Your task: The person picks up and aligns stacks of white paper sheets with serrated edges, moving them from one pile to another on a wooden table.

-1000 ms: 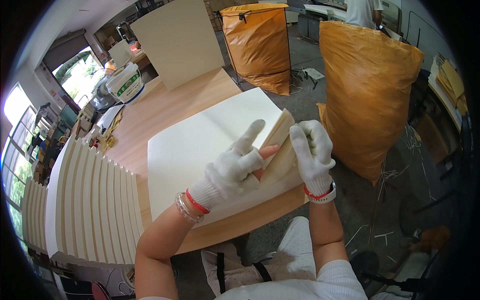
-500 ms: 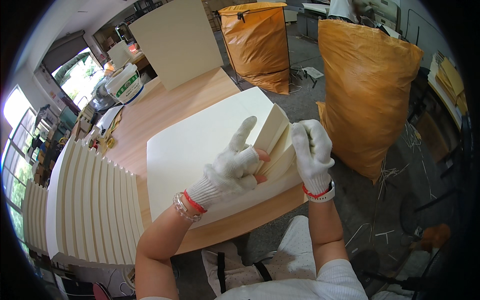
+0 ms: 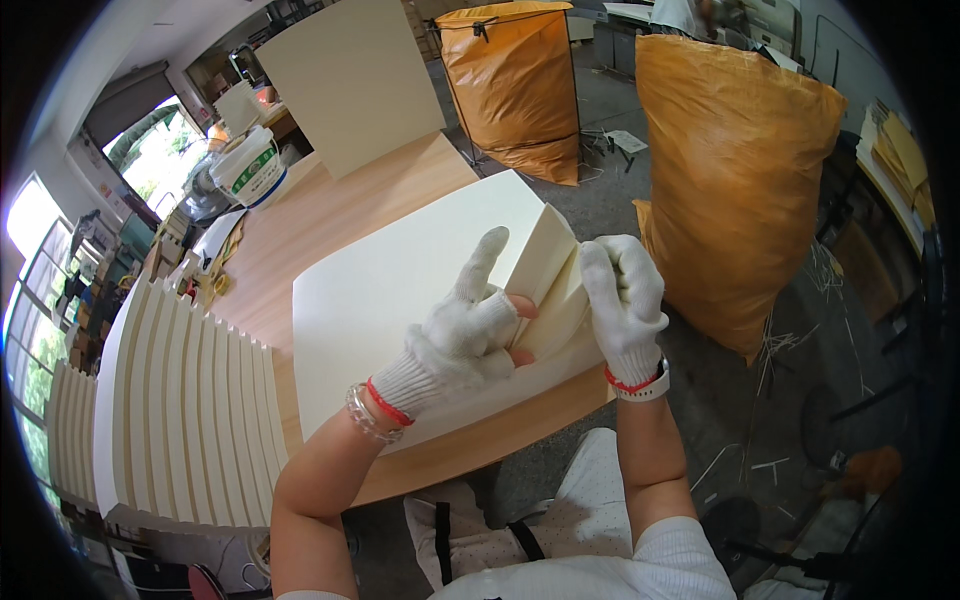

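A large cream paperboard sheet (image 3: 390, 285) lies flat on the wooden table (image 3: 275, 240). At its right end stands a folded cream board piece (image 3: 543, 248) with raised, creased sides. My left hand (image 3: 455, 335), in a white knit glove with two bare fingertips showing, grips the near part of this piece. Its index finger points up and away. My right hand (image 3: 625, 290), also gloved, is closed in a pinch at the right edge of the folded piece. The fingertips are partly hidden, but the edge runs into them.
Ridged stacks of folded cream board (image 3: 190, 410) stand at the left. An upright board (image 3: 355, 85) and a white bucket (image 3: 250, 168) are at the table's far side. Two orange sacks (image 3: 735, 180) (image 3: 512, 85) stand beyond, with scraps on the floor. Another person (image 3: 685, 18) is at the far right.
Both hands keep their hold. My left index finger has shifted slightly up and left, and the folded piece's inner flaps have moved a little. Otherwise the scene looks the same.
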A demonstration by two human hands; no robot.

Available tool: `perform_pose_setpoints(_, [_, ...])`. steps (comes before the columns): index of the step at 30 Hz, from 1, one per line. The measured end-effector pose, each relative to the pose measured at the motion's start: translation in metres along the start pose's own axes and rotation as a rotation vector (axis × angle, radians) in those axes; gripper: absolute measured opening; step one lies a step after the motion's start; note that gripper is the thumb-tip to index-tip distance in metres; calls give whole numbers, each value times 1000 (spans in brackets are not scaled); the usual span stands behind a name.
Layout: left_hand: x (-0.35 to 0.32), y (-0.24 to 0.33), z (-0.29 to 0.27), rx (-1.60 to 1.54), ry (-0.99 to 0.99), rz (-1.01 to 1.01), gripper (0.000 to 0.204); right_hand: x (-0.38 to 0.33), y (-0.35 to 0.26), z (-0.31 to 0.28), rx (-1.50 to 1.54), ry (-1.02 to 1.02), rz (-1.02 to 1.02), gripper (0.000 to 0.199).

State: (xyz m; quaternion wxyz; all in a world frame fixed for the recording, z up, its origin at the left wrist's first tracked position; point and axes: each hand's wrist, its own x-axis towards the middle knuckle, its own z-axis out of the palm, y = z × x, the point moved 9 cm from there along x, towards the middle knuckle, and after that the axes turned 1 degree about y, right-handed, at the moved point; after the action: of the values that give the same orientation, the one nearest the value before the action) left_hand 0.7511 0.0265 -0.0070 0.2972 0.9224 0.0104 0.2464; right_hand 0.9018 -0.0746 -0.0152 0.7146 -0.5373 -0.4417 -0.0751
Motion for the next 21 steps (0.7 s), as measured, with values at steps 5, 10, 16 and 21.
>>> perform_pose_setpoints(5, [4,6,-3,68,40,57,45,-2,0,-3,-16,-5,-40,17])
perform_pose_setpoints(10, [1,7,-5,129,46,48,51,-8,-17,-18,-132,65,-190,5])
perform_pose_setpoints(16, [-16,31,-1,685,127,191,45,-60,-29,49,-551,-581,-326,33])
perform_pose_setpoints(21, [-12,29,29,973,-22,162,54,-56,-18,41,-532,-607,-250,35])
